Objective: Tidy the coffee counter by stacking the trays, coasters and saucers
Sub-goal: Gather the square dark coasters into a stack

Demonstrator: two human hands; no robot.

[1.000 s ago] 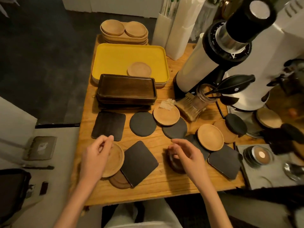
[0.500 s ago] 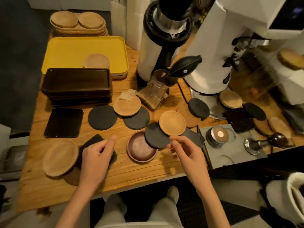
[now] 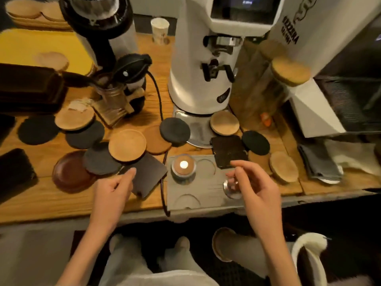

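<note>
Round wooden saucers (image 3: 127, 145), dark round coasters (image 3: 174, 131) and dark square coasters (image 3: 149, 174) lie scattered over the wooden counter (image 3: 51, 201). A reddish-brown saucer (image 3: 69, 172) sits at the front left. My left hand (image 3: 114, 188) hovers at the near edge of a dark square coaster, fingers loosely curled, holding nothing. My right hand (image 3: 254, 186) hangs above the grey tamping mat (image 3: 193, 201), fingers apart and empty, close to another dark square coaster (image 3: 227, 150). A stack of dark trays (image 3: 28, 89) and a yellow tray (image 3: 37, 48) sit at the far left.
A white grinder (image 3: 204, 65) stands mid-counter, with a second black-topped grinder (image 3: 99, 23) to its left. A jar with a brush (image 3: 112, 102), a tamper (image 3: 183, 167), a black cable (image 3: 159, 104), cork-lidded jars (image 3: 288, 75) and a folded grey cloth (image 3: 317, 162) crowd the counter.
The view has swung right along the counter. Both hands have shifted right with it: the left from the square coaster by the wooden saucer, the right from the round coaster to above the mat.
</note>
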